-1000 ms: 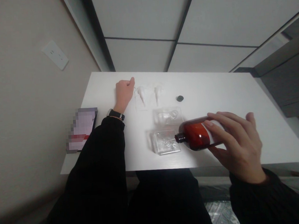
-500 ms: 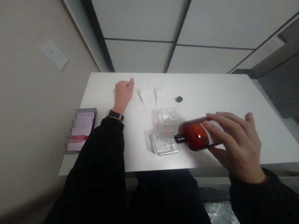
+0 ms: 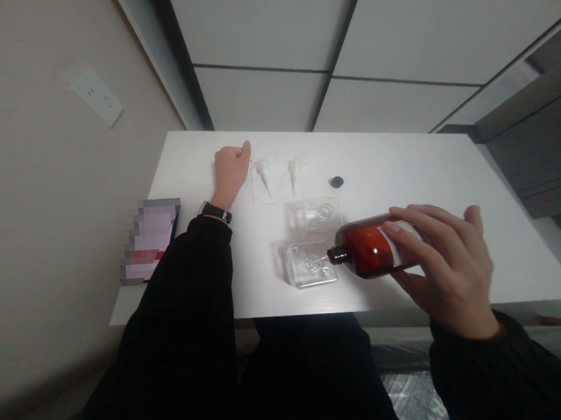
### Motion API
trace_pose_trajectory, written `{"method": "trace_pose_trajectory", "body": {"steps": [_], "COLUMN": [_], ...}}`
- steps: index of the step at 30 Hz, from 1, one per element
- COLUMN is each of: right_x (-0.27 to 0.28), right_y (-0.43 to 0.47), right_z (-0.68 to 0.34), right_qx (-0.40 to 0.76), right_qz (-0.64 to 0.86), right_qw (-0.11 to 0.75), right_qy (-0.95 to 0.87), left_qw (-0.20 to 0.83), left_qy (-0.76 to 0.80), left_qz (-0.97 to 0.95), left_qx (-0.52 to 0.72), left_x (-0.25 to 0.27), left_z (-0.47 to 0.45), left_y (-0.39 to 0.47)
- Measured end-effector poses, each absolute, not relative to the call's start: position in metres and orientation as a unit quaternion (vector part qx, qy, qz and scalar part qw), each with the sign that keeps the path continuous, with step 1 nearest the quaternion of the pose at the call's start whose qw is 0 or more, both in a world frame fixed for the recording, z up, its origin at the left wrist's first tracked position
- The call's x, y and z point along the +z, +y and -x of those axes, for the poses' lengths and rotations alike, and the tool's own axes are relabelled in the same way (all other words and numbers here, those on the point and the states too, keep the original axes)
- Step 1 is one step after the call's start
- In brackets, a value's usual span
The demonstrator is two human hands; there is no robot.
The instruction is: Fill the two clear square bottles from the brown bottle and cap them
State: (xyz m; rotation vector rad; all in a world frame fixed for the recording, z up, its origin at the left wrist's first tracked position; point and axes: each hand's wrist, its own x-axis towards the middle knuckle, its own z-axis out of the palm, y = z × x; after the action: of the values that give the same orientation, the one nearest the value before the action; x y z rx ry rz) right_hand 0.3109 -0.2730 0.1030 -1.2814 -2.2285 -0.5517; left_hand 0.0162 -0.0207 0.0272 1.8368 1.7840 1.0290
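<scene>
My right hand [image 3: 448, 266] is wrapped round an amber bottle [image 3: 371, 247] with a white label, tilted almost onto its side with its uncapped mouth to the left. A thin clear stream runs from the mouth into a clear square plastic box [image 3: 291, 274], where liquid ripples. Just behind it stands a second clear box [image 3: 304, 218], holding a ring-shaped detail or object I cannot identify. My left hand [image 3: 230, 172] rests as a fist on the white table [image 3: 261, 293], thumb uppermost. Two whitish pointed nozzle-like pieces [image 3: 264, 175] lie to its right.
A small black cap [image 3: 336, 182] lies behind the bottle. At the table's left edge is a phone or tablet [image 3: 152, 240], its screen blurred out. A wall with a power socket [image 3: 97, 97] borders the left side, and white panels [image 3: 264, 100] stand behind the table.
The view has shifted slightly. Liquid in the front box ripples differently under the stream. Both hands and the bottle keep nearly the same pose.
</scene>
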Motion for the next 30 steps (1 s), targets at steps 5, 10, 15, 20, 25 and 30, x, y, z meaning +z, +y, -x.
{"method": "trace_pose_trajectory", "body": {"steps": [5, 10, 15, 20, 25, 30], "right_x": [0.1030, 0.1030, 0.1031, 0.1042, 0.1046, 0.1063], "right_y": [-0.2732, -0.2734, -0.2726, -0.2725, -0.2727, -0.2739], "right_z": [-0.3112, -0.3116, -0.3112, -0.3117, -0.3125, -0.3115], "right_qx": [-0.203, -0.204, -0.212, -0.217, -0.215, -0.207], "right_qz": [0.471, 0.476, 0.476, 0.479, 0.478, 0.494], "right_qw": [0.252, 0.249, 0.253, 0.254, 0.254, 0.253], "right_qy": [-0.820, -0.818, -0.815, -0.812, -0.813, -0.805], "left_qw": [0.190, 0.185, 0.183, 0.190, 0.195, 0.193], "left_qy": [0.638, 0.633, 0.630, 0.625, 0.627, 0.630], "left_qz": [-0.653, -0.657, -0.657, -0.656, -0.652, -0.654], "left_qx": [0.362, 0.366, 0.370, 0.379, 0.380, 0.372], "left_x": [0.0260, 0.0236, 0.0214, 0.0209, 0.0229, 0.0242], "left_z": [-0.0155, -0.0148, -0.0142, -0.0137, -0.0148, -0.0151], "left_y": [-0.0194, -0.0179, -0.0156, -0.0160, -0.0179, -0.0190]}}
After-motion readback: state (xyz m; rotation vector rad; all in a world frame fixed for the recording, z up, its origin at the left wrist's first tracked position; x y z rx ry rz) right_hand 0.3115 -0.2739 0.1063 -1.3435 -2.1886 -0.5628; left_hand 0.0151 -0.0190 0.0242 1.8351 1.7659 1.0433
